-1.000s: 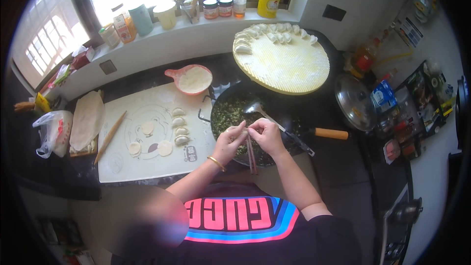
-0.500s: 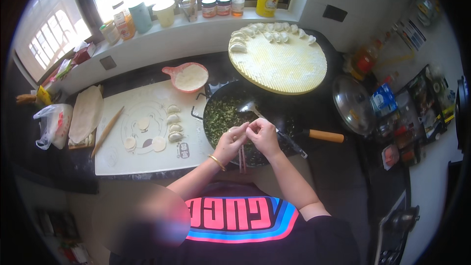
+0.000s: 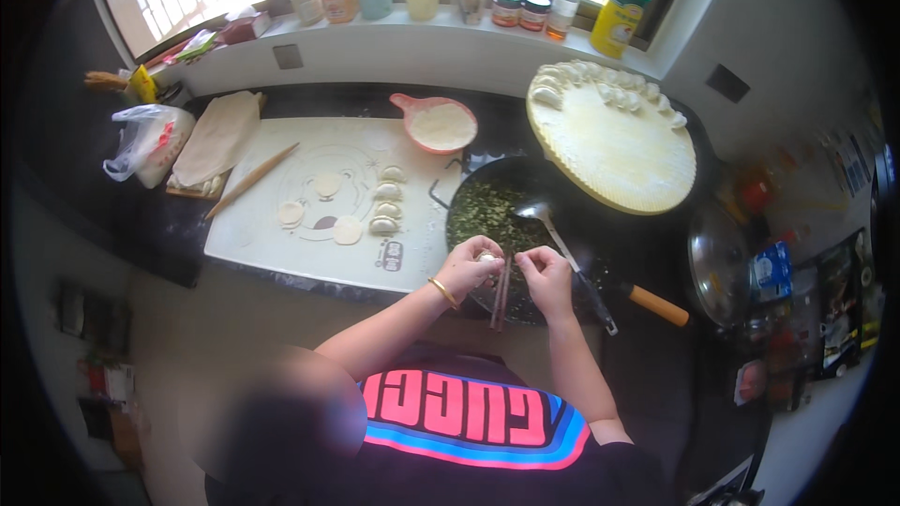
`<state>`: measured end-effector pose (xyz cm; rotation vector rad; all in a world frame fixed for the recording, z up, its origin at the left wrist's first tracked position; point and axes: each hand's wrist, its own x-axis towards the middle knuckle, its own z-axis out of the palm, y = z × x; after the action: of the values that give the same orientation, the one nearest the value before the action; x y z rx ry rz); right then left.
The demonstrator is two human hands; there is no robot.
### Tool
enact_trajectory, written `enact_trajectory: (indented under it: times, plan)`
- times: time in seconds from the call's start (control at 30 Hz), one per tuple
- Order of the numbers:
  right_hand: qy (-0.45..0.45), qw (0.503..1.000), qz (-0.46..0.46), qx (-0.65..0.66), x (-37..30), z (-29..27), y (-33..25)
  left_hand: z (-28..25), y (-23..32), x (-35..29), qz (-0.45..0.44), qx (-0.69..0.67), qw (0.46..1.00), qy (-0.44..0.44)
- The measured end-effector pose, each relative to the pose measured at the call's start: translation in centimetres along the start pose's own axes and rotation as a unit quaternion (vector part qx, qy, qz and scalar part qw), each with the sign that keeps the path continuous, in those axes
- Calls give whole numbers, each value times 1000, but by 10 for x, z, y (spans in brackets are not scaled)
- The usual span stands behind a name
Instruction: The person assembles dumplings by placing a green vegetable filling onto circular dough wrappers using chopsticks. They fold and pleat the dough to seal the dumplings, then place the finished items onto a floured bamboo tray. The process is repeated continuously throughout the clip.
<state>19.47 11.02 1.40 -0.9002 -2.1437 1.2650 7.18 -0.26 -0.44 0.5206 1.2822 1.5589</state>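
Note:
Closed around a small white dumpling (image 3: pixel 486 258), my left hand (image 3: pixel 463 269) hovers over the near side of the wok (image 3: pixel 457 197). My right hand (image 3: pixel 547 279) is a little apart from it, thumb and fingertips pressed together; anything between them is too small to make out. Between my hands, a pair of chopsticks (image 3: pixel 502 298) leans over the wok's near rim. Chopped green filling (image 3: pixel 487 215) covers the wok's left part, and a metal ladle (image 3: pixel 534 212) rests in it. Several folded dumplings (image 3: pixel 386 199) form a column on the white mat (image 3: pixel 246 242), beside flat round wrappers (image 3: pixel 348 230).
A rolling pin (image 3: pixel 253 180) lies on the mat's left side, near a cloth (image 3: pixel 217 139) and a plastic bag (image 3: pixel 153 145). Behind the wok are a pink flour scoop (image 3: pixel 407 105) and a round yellow tray (image 3: pixel 619 169) edged with dumplings. The wok's wooden handle (image 3: pixel 658 305) points right.
My hands, close together before, have separated, and the dumpling now shows in my left hand. The whole view has shifted, with the counter appearing farther right and turned.

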Motion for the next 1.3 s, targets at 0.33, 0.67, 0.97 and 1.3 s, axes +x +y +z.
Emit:
enact_trajectory:
  times: [0.33,0.67,0.97,1.3]
  plan:
    - [-7,992,-4,126,-21,74,-46,-182,-10,-7,-62,42,996,57]
    - [37,971,-114,-206,1,247,22,-302,7,35,-32,259,961,86]
    - [-37,911,-27,-410,24,284,40,-357,13,125,78,580,808,65]
    - [-31,911,-9,-410,64,288,33,-359,31,203,120,551,826,13]
